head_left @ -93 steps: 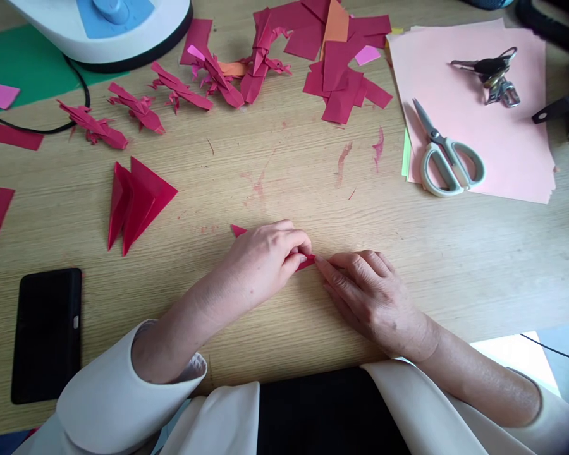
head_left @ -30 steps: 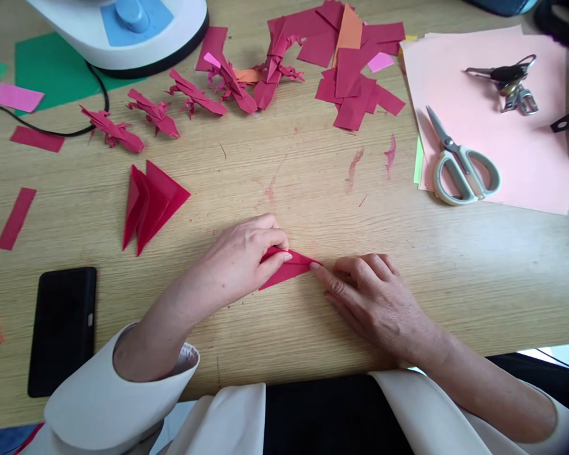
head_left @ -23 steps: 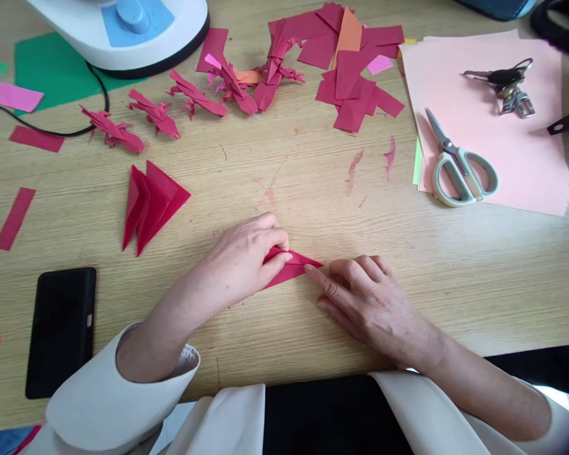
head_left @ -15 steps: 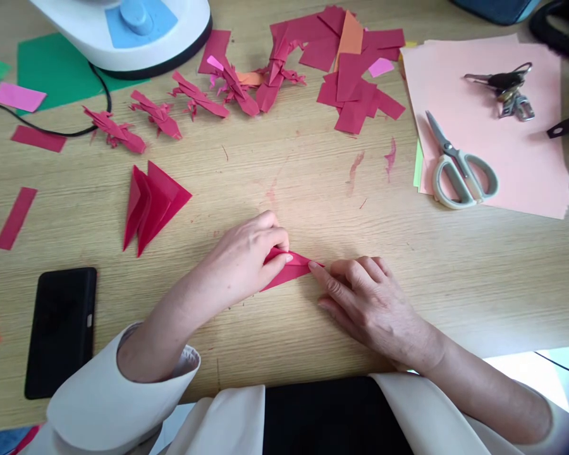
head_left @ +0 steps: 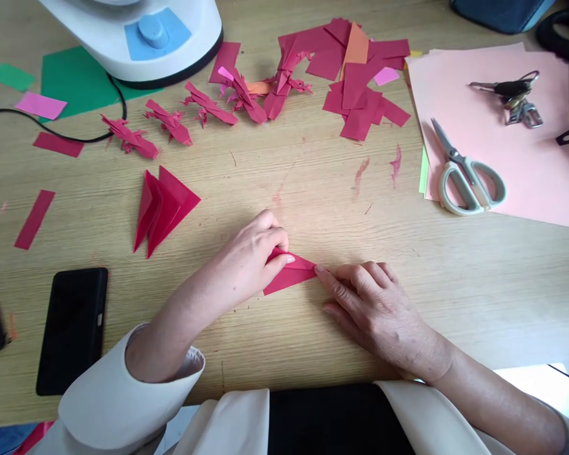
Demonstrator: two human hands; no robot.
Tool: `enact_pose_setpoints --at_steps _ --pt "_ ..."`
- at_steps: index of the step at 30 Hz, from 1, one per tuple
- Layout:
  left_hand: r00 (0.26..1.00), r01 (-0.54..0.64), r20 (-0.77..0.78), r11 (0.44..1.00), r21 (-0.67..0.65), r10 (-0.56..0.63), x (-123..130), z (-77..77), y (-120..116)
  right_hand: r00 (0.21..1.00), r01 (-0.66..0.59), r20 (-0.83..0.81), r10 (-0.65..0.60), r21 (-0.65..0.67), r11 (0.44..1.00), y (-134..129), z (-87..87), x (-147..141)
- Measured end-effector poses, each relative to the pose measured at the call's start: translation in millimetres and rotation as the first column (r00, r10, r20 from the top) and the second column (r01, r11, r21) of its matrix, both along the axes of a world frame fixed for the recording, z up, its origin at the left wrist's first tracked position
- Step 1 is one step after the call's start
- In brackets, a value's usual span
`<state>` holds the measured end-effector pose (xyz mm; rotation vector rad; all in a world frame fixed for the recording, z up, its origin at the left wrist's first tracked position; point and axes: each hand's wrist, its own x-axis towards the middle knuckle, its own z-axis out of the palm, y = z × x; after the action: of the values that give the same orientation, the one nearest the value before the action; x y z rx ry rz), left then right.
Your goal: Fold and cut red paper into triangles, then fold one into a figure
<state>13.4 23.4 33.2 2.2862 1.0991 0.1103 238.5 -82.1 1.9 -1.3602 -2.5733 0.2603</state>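
Observation:
A narrow folded piece of red paper point(head_left: 294, 276) lies on the table in front of me, its pointed end to the right. My left hand point(head_left: 260, 249) is closed on the left part of it, thumb and fingers pinching the upper fold and hiding that end. With its index fingertip, my right hand point(head_left: 377, 313) presses on the pointed tip; the other fingers are curled and the thumb lies lower, off the paper. A second folded red paper piece point(head_left: 165, 205), with several pointed flaps, rests to the left.
Several small red origami figures point(head_left: 208, 106) stand in a row farther back, beside red paper scraps point(head_left: 360, 104). Scissors point(head_left: 469, 174) and keys point(head_left: 514, 101) lie on pink sheets point(head_left: 545, 170). A black phone point(head_left: 73, 332) is at left, and a white lamp base point(head_left: 194, 54) behind.
The view has shifted, so the table things appear farther right. My right fingertip stays on the paper's tip, and my left hand keeps its pinch with little visible change.

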Motion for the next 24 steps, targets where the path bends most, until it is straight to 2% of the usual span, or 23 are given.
enact_pose_setpoints --at_steps 8,24 --pt "0.999 -0.039 0.009 0.998 -0.041 0.04 -5.9 -0.1 3.3 1.0 0.003 0.013 -0.003 -0.005 1.0 0.9 2.0 -1.3" --pt "0.998 -0.063 0.004 0.998 0.029 0.063 -6.3 -0.7 -3.1 1.0 0.006 0.014 -0.007 0.023 1.0 0.4 0.1 -1.5"
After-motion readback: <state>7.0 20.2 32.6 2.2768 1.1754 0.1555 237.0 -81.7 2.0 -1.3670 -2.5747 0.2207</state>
